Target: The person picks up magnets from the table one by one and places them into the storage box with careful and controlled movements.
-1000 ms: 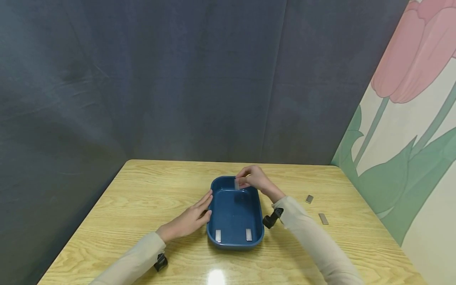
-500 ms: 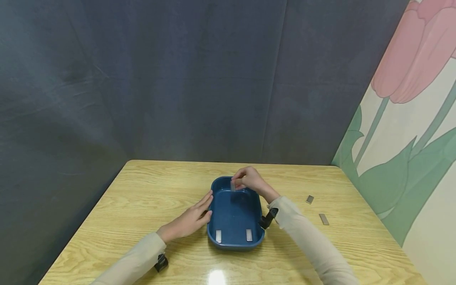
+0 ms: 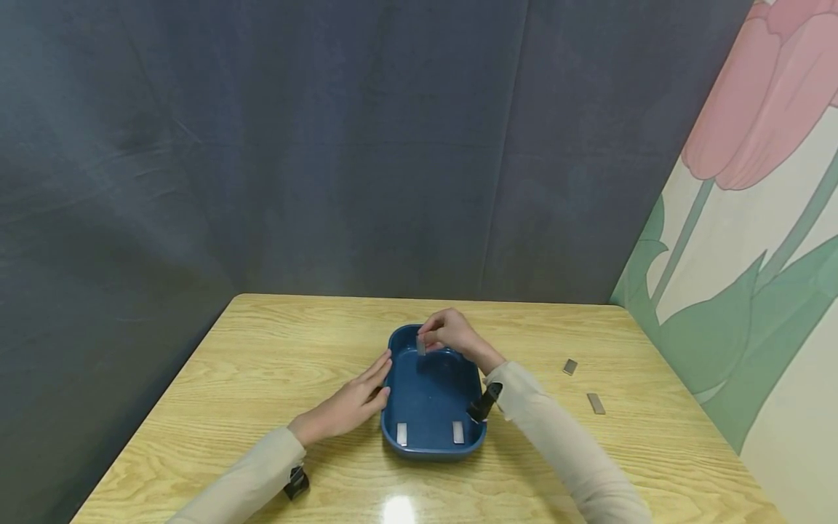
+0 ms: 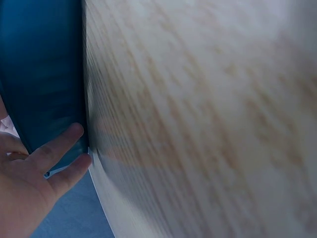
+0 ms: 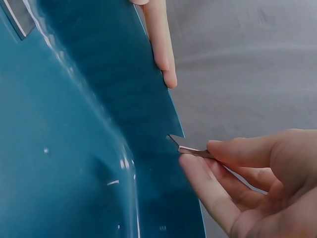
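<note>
A deep blue plastic tray (image 3: pixel 432 453) with rounded corners stands on the wooden table. Against its left rim rests my left hand (image 3: pixel 347 407), fingers extended; in the left wrist view, fingertips (image 4: pixel 74 131) touch the tray's outer wall. Over the tray's far left part, my right hand (image 3: pixel 453 333) pinches a small flat grey rectangular piece (image 5: pixel 194 151) between thumb and fingers, near the inner wall. Whether the piece touches the wall I cannot tell. Two similar pale pieces lie inside at the near end, one on the left (image 3: pixel 402 434), one on the right (image 3: pixel 458 432).
Right of the tray, two more small grey pieces lie on the wooden table (image 3: pixel 308 342): a farther one (image 3: pixel 570 367) and a nearer one (image 3: pixel 596 403). A dark curtain (image 3: pixel 366 145) hangs behind the table; a wall with painted tulips (image 3: pixel 740 276) borders the right side.
My right hand has moved left along the tray's far end, carrying the pinched grey piece toward the far left corner. The left hand and the tray stay practically in place.
</note>
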`<state>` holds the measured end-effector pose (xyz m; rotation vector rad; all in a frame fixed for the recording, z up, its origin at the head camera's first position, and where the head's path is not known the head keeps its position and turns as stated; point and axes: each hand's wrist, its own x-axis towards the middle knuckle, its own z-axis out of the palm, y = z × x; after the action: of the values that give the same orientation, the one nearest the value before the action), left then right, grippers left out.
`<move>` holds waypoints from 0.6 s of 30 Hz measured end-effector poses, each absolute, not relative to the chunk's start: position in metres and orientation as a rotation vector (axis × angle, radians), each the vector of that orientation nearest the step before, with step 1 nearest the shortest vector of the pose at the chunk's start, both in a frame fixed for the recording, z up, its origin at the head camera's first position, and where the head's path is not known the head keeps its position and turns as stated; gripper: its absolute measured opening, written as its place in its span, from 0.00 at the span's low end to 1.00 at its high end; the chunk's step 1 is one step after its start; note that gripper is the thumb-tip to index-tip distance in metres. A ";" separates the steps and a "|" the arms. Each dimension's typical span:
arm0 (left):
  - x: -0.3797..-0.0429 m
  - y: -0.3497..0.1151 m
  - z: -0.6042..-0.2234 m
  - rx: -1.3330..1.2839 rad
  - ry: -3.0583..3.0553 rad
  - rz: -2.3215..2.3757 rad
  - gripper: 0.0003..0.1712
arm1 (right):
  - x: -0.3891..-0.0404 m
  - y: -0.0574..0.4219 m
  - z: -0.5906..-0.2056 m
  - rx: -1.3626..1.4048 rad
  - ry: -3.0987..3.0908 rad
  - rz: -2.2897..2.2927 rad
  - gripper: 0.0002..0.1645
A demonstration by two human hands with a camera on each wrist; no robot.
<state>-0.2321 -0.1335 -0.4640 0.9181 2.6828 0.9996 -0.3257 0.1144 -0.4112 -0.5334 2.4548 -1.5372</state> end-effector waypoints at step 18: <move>-0.233 -0.135 -0.464 0.920 2.669 0.999 0.35 | -0.332 0.101 -0.426 -0.483 2.354 -1.568 0.07</move>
<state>-0.2329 -0.1348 -0.4641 0.9202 2.6689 0.9987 -0.3323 0.1013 -0.4259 -0.4831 2.3539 -1.5681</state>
